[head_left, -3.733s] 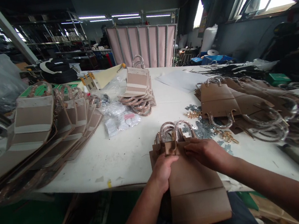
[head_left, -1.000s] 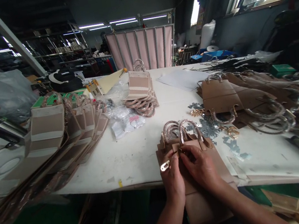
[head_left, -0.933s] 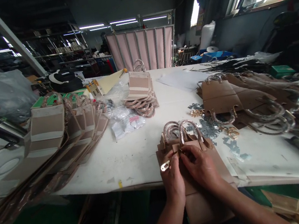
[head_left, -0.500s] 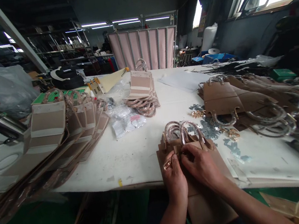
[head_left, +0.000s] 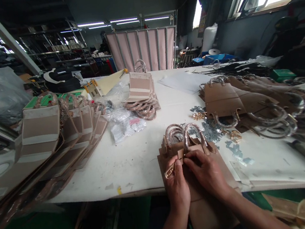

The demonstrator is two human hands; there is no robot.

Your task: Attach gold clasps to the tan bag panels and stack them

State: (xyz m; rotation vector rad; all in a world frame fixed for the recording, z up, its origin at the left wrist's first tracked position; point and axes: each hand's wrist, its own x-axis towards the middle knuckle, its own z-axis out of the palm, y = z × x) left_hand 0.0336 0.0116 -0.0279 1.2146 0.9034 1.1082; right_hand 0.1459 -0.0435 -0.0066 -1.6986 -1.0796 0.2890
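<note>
Tan handbag panels [head_left: 201,191] lie at the table's front edge, with plastic-wrapped handles [head_left: 193,129] standing up at their far end. My left hand [head_left: 178,189] is closed, pinching a short tan leather tab [head_left: 180,156] at the top of the front panel. A gold metal clasp [head_left: 169,171] sticks out between its fingers. Beside it, my right hand [head_left: 207,171] is closed too, fingertips pressed together at the tab's right edge. Whatever these fingertips pinch is too small to make out.
Stacked tan bag panels [head_left: 41,127] fill the left side; another pile [head_left: 223,100] lies right. Small grey metal plates [head_left: 212,130] and gold clasps [head_left: 234,136] are scattered right of my hands. A plastic bag of white pieces [head_left: 127,127] and more panels [head_left: 140,85] lie farther back.
The gold clasp has turned and shows more of its face between my left fingers. More of the tab shows above my fingertips. The whole view has shifted slightly.
</note>
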